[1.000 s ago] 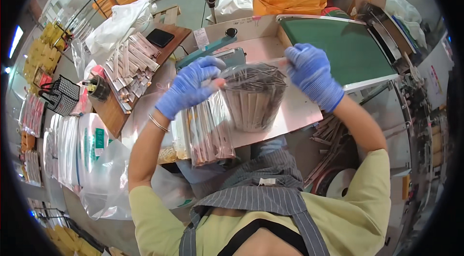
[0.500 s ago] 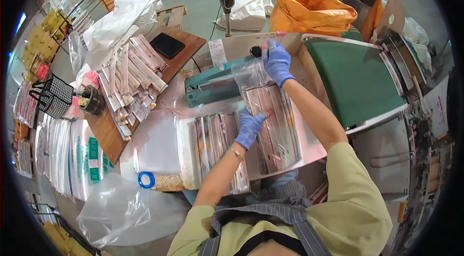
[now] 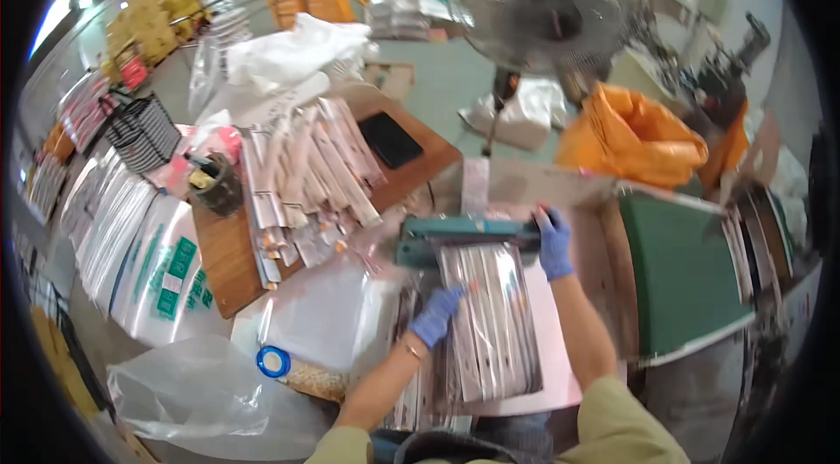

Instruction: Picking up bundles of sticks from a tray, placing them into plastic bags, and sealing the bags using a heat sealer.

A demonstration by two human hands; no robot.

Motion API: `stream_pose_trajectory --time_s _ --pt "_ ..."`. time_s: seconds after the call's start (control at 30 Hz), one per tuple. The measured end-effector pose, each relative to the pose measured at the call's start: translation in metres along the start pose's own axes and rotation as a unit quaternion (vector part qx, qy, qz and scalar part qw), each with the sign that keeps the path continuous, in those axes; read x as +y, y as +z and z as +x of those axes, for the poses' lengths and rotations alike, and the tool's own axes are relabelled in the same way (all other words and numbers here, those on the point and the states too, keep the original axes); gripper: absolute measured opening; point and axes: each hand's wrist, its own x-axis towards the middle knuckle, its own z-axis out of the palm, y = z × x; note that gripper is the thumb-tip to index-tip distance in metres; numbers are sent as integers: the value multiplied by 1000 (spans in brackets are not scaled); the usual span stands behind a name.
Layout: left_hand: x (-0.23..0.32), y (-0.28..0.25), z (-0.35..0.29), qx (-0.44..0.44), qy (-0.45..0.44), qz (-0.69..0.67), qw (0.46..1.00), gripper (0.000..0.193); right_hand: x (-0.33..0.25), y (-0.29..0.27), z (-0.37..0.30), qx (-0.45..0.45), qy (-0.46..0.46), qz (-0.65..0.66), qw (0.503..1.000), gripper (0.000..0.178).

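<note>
"Between your two hands, what have you got?"

"A clear bag of flat strips point(image 3: 497, 324), lying on the pink worktop point(image 3: 564, 359) near its front edge, upper end at the teal bar sealer point(image 3: 464, 228). My left hand point(image 3: 437, 317) rests at the bag's left side; whether that grip pinches the film or only steadies it, I can't tell. My right hand point(image 3: 554, 245) is at the right end of the sealer's arm, and I can't tell whether that grip wraps it or just presses."

"What could go wrong?"

"If my left side slips, I'd expect the bag to skew and meet the bar crooked. Creased film could leave a gap. A strip sliding up might keep the arm from lying flat."

"And around you?"

"Nearest, other bagged strips point(image 3: 416, 394) lie just left of this bag, so I've little room that way. Then a blue tape roll point(image 3: 273, 362) and a stack of clear film point(image 3: 315, 315). Behind the sealer, a low pale panel point(image 3: 542, 182) blocks any push forward. Beyond, a wooden board point(image 3: 424, 168) bears loose strips point(image 3: 306, 168) and a black phone point(image 3: 390, 139). Farther off are an orange sack point(image 3: 630, 144) and a pedestal fan point(image 3: 542, 9); a draught from it could lift film."
</note>
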Motion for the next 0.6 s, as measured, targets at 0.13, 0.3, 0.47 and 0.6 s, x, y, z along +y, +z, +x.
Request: stream_pose_trajectory --time_s 0.13,0.3,0.47,0.6 --pt "10 5 -24 41 -10 -57 997 43 3 8 -14 7 8 24 1000 18" --pt "37 22 -35 89 -66 -31 993 37 10 2 -11 20 -5 92 996 17" --pt "5 -70 -21 70 244 285 924 33 -18 47 -89 17 31 44 998 28" --pt "40 -65 -96 147 -4 234 961 76 -7 55 -246 -170 256 -32 951 61"
